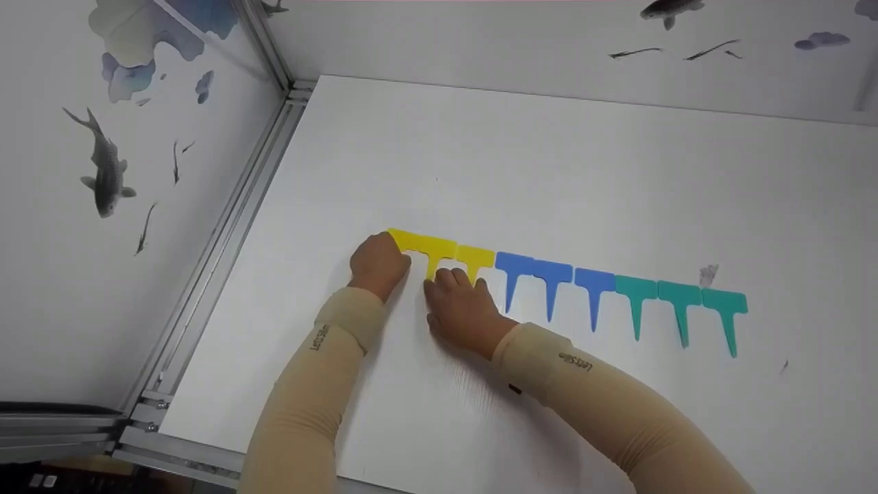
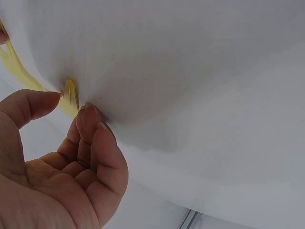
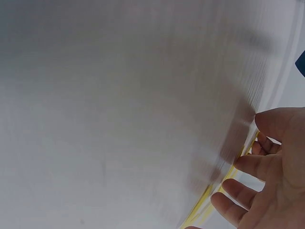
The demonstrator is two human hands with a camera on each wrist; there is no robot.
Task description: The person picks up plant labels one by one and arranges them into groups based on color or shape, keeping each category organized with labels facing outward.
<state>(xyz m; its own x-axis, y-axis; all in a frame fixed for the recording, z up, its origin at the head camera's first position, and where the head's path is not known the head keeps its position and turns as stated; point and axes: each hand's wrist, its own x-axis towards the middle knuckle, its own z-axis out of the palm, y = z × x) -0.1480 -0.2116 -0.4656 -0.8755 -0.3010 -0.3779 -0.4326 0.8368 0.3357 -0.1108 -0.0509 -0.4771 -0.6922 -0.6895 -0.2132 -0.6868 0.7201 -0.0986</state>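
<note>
Yellow, blue and green T-shaped plant labels lie in a slanting row on the white tabletop, their pointed stems toward the person. At the row's left end my left hand (image 1: 379, 263) curls over the outermost yellow plant label (image 1: 406, 240). The left wrist view has its yellow stem (image 2: 70, 93) between thumb and fingertips. My right hand (image 1: 463, 309) rests at the stems of the other yellow labels (image 1: 475, 256), fingers spread and mostly straight, partly covering them. In the right wrist view, its fingertips (image 3: 243, 163) are right at the thin yellow edges.
Blue labels (image 1: 552, 271) and green labels (image 1: 679, 293) continue the row to the right. The white tabletop (image 1: 549, 178) meets a metal frame rail (image 1: 219, 240) on the left and a fish-patterned wall panel (image 1: 521, 48) behind. A grey smudge (image 1: 708, 274) marks the surface near the green labels.
</note>
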